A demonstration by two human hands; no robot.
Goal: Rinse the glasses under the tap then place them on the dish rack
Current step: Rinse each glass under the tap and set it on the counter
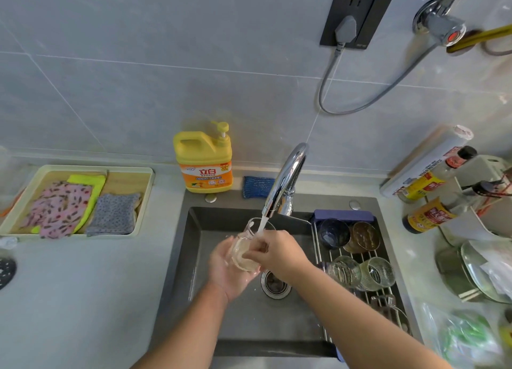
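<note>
Step in hand: rinsing; the clear glass mug with a handle [245,251] sits under the stream from the curved chrome tap [285,180], over the dark grey sink [194,230].
Left hand [225,269]: cupped under and behind the mug, palm up, fingers wrapped round its lower side; this grip is closed on the mug and carries its weight.
Right hand [277,251]: laid over the mug's near side, fingers curled onto the wall or rim as if rubbing it; it touches the glass, but whether it clamps or only rubs I cannot tell.
Mug's axis: tilted, mouth up and away toward the spout, base down toward the left palm; its handle shows at the upper left.
Key relation: the metal-rod dish rack [357,260] spans the right part of the sink, just beside the right wrist, so the mug must travel rightward; the right hand is the nearer one, the left would have to cross over the drain [274,284].
Rack contents: a dark blue glass [333,233], a brown glass [365,236] and two clear ribbed glasses [360,273]; bare rods lie nearer the viewer.
Judgement: placing likely calls for passing the mug to the right hand and turning it mouth-down.
Risk: wet glass, slippery in the handover.
</note>
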